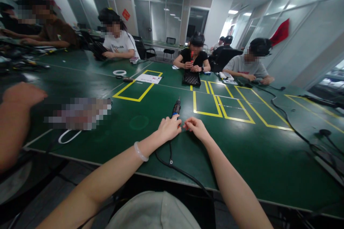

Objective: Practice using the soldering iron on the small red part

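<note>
Just in front of me an electric screwdriver (176,108) lies on the green tabletop, its bit pointing away from me. My left hand (170,128) is closed over its rear part, fingers bent around the body, so the grip is mostly covered. From under that hand a black cord (185,174) runs back toward the table's near edge. My right hand (195,128) is just right of the screwdriver, fingers curled with the tips drawn together; whether anything small sits between them cannot be made out.
Yellow tape rectangles (206,114) mark the green table (150,121). A blurred-out item (80,112) lies left, near another person's arm (16,114). Across the table stands a black tray (191,78) before a seated person. White paper (148,78), a tape roll (119,73) and a right-hand cable (287,118) also lie there.
</note>
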